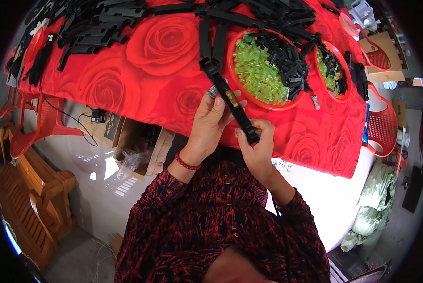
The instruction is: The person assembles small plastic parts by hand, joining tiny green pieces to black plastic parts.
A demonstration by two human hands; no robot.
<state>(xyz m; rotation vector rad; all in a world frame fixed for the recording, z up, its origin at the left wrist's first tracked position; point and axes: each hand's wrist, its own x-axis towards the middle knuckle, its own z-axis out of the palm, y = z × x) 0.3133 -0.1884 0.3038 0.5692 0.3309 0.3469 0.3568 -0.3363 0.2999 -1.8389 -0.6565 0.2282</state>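
A long black plastic part (pixel 230 100) with a small yellow-and-red patch slants between my two hands, over the near edge of the table. My left hand (pixel 213 114) grips it around the middle, and grey wrapping shows on that hand's finger. The lower end is pinched by my right hand (pixel 258 139), thumb on top. Just beyond my hands sits a red round basket (pixel 231 78), holding yellow-green clear pieces (pixel 257 70) on one side and small black pieces (pixel 294 70) on the other. Similar black parts (pixel 100 28) lie heaped along the far side.
A red rose-patterned cloth (pixel 169 45) covers the table. To the right is a smaller red basket (pixel 321 78) of mixed pieces. Red plastic chairs (pixel 39 122) stand at both sides. Below lie an open cardboard box (pixel 129 141) and a wooden bench (pixel 29 198) at left.
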